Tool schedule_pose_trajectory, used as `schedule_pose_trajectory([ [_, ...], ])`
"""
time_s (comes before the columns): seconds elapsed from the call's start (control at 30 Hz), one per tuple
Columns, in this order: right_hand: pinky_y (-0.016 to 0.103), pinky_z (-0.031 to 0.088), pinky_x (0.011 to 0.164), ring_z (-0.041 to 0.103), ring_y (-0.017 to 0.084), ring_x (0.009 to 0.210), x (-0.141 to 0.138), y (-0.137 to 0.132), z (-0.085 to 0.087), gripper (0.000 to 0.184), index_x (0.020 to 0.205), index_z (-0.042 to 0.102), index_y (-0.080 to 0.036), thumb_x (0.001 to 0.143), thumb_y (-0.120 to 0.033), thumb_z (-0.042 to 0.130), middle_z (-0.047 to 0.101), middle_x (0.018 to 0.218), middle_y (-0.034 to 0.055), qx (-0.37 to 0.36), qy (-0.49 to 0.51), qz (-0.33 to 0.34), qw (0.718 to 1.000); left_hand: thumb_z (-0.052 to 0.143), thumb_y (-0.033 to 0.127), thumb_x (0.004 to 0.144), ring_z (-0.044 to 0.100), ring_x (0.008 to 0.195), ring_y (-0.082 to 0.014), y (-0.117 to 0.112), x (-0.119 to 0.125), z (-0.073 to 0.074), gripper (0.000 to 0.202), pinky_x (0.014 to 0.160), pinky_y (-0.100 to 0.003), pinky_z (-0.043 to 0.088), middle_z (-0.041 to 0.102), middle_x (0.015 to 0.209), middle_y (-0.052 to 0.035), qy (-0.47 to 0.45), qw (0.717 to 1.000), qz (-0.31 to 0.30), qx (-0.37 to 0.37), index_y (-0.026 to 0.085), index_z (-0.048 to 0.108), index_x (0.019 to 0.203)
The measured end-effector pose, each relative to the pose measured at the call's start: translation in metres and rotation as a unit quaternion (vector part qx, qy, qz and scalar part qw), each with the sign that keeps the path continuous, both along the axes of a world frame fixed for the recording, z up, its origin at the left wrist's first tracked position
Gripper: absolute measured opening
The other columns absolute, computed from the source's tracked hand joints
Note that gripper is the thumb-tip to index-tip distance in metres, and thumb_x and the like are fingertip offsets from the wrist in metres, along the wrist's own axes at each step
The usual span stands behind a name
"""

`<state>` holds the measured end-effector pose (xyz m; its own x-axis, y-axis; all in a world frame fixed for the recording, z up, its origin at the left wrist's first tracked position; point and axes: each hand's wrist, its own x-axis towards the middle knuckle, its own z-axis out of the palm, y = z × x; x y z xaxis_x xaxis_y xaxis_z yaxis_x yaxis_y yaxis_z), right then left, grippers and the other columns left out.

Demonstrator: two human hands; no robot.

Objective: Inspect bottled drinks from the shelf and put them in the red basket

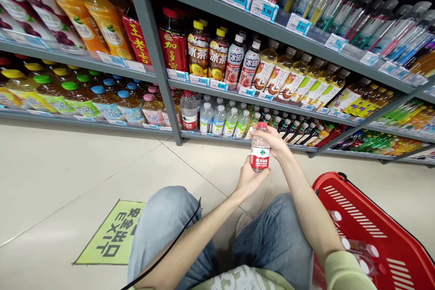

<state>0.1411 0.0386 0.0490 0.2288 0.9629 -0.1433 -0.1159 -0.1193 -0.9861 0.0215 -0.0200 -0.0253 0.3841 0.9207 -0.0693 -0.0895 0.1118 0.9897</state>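
Observation:
A small clear water bottle [260, 154] with a red cap and a red-and-white label stands upright in front of me, held in both hands. My left hand [248, 179] cups it from below and behind, fingers closed around its lower part. My right hand [273, 139] grips its upper part near the cap. I am crouched, my jeans-clad knees below the bottle.
Grey shelves [261, 22] packed with drink bottles run across the back; the bottom shelf [217, 120] holds small water bottles. A red shopping basket [377, 231] with several clear bottles sits on the floor at right. A green EXIT floor sticker [112, 233] lies at left.

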Motion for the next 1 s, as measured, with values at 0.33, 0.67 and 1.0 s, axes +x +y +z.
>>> schedule_pose_trajectory([
  [0.33,0.03,0.053,0.056,0.065,0.018,0.057,-0.002,-0.003,0.009,0.03,0.083,0.063,-0.019,0.06,-0.022,0.082,0.065,0.063,-0.0015,0.085,-0.015,-0.048,0.995,0.075,0.024,0.073,0.065,0.089,-0.0207,-0.006,-0.005,0.004,0.064,0.08,-0.033,0.051,0.068,0.109,-0.0092,-0.009,0.993,0.012,0.115,0.018,0.045,0.129],
  [0.67,0.031,0.054,0.057,0.058,0.015,0.053,-0.008,-0.02,0.033,0.014,0.074,0.054,-0.022,0.066,-0.015,0.065,0.055,0.053,-0.0056,0.216,0.127,0.058,0.966,0.092,0.021,0.055,0.067,0.084,-0.0247,0.008,-0.02,0.024,0.086,0.059,-0.03,0.055,0.068,0.093,-0.0072,-0.27,0.942,-0.195,-0.046,0.019,0.045,0.126],
  [1.0,0.029,0.055,0.055,0.061,0.015,0.053,0.001,-0.007,0.017,0.018,0.076,0.056,-0.021,0.066,-0.017,0.071,0.059,0.056,-0.0045,0.17,0.136,-0.008,0.976,0.083,0.02,0.062,0.065,0.1,-0.0243,0.009,-0.006,0.008,0.071,0.089,-0.038,0.052,0.064,0.116,-0.01,-0.13,0.988,-0.028,0.082,0.018,0.05,0.125],
])
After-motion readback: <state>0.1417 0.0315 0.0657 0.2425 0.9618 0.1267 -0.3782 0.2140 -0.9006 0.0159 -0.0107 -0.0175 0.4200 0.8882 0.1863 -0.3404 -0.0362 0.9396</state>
